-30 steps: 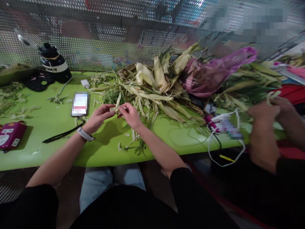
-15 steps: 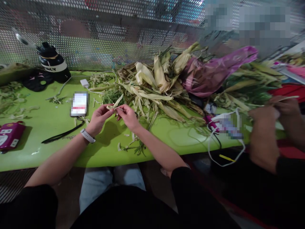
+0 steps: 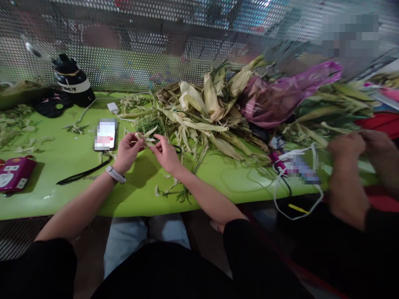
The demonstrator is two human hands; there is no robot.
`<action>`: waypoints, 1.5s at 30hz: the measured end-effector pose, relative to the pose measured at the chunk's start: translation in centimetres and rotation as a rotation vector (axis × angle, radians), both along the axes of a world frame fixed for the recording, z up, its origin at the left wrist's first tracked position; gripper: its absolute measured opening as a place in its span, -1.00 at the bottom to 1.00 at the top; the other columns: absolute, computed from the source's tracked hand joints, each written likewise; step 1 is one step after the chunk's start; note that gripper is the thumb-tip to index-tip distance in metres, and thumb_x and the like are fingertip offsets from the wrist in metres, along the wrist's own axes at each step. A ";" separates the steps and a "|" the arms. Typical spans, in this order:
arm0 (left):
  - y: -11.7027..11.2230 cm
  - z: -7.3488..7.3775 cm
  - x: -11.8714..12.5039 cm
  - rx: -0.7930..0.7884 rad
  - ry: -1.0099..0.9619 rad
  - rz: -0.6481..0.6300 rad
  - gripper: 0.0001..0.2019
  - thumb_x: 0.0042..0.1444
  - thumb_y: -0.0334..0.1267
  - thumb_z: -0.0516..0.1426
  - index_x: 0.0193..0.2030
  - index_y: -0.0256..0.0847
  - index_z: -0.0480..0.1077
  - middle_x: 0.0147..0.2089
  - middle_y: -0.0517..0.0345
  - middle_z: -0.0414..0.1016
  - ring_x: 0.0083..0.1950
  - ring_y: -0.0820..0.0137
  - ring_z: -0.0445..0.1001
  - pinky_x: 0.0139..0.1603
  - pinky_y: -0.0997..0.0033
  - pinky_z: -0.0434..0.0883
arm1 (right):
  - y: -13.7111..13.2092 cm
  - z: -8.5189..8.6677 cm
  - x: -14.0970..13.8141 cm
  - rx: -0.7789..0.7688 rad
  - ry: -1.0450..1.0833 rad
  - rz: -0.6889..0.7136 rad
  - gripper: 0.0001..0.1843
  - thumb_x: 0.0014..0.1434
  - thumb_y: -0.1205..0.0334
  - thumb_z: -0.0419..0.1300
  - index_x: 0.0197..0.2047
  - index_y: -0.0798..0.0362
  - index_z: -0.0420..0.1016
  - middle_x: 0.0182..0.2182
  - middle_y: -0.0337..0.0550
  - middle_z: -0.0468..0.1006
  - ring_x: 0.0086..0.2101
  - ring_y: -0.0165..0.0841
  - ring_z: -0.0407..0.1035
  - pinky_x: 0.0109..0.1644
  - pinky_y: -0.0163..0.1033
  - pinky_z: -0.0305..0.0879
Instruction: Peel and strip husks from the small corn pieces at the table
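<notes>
A small pale piece of corn husk point(image 3: 151, 132), with narrow ends sticking out, is between my two hands above the green table. My left hand point(image 3: 128, 150), a white watch band on its wrist, pinches the husk's left end between thumb and fingers. From the other side, the thumb and fingertips of my right hand point(image 3: 166, 154) close on its lower right part. Just behind my fingers lies a heap of thin green shreds point(image 3: 149, 123). A black loop, partly covered by my right hand, shows beside it; I cannot make out what it belongs to.
Corn husks point(image 3: 215, 97) are piled behind, beside a purple plastic bag point(image 3: 274, 97). To the left are a phone point(image 3: 106, 135), a black bottle point(image 3: 73, 81), a black strap point(image 3: 82, 172) and a purple box point(image 3: 17, 174). A co-worker's hands point(image 3: 358, 145) are at the right.
My right fingers have loosened and shifted slightly on the husk, which has turned a little. My left hand keeps its pinch. The view has moved slightly, and the co-worker's hands have drawn closer together.
</notes>
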State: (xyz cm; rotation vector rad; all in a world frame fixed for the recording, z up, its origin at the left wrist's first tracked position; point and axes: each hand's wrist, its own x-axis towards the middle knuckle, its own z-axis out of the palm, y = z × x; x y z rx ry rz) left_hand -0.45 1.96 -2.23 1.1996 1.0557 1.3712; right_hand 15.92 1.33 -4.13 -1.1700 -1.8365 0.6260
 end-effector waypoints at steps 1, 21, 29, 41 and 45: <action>0.1 -0.1 -0.1 0.012 0.029 -0.002 -0.74 0.05 -0.19 0.29 -0.17 -0.25 0.42 -0.23 0.12 0.50 -0.25 0.44 0.52 -0.12 0.30 0.54 | -0.2 0.2 0.0 0.063 -0.072 -0.007 -0.66 0.32 0.18 0.08 0.13 0.06 0.30 -0.26 -0.07 0.51 -0.26 -0.28 0.43 -0.09 -0.14 0.39; -0.8 2.0 -0.9 0.024 0.098 -0.382 -0.77 0.05 -0.24 0.29 -0.14 -0.20 0.47 -0.23 0.15 0.47 -0.27 0.48 0.41 -0.22 0.46 0.37 | -0.5 2.3 0.8 -0.064 0.179 0.042 -0.68 0.30 -0.09 0.03 -0.22 0.00 0.31 -0.42 -0.23 0.44 -0.48 -0.40 0.33 -0.31 -0.23 0.27; -0.4 1.7 -0.8 -0.067 -0.009 -0.303 -0.69 -0.09 -0.23 0.38 -0.20 -0.26 0.51 -0.23 0.13 0.55 -0.22 0.45 0.52 -0.04 0.34 0.43 | 0.1 1.7 0.6 -0.240 0.320 0.070 -0.60 0.17 -0.16 0.18 -0.15 0.00 0.30 -0.42 -0.25 0.47 -0.52 -0.45 0.34 -0.48 -0.31 0.28; 0.2 1.4 -1.4 -0.174 -0.052 -0.257 -0.68 -0.17 -0.19 0.42 -0.29 -0.28 0.55 -0.27 0.08 0.58 -0.28 0.42 0.53 -0.04 0.23 0.53 | -0.1 3.6 1.8 -0.298 0.501 0.219 -0.51 0.05 -0.05 0.34 0.00 -0.02 0.42 -0.32 -0.22 0.53 -0.35 -0.42 0.41 -0.25 -0.28 0.43; 0.2 1.5 -1.5 -0.183 -0.039 -0.281 -0.68 -0.17 -0.17 0.42 -0.29 -0.29 0.55 -0.29 0.07 0.58 -0.28 0.42 0.53 -0.06 0.23 0.53 | -0.5 3.6 1.5 -0.225 0.468 0.273 -0.62 0.05 -0.01 0.36 -0.11 -0.02 0.52 -0.25 -0.18 0.53 -0.26 -0.38 0.42 -0.12 -0.22 0.42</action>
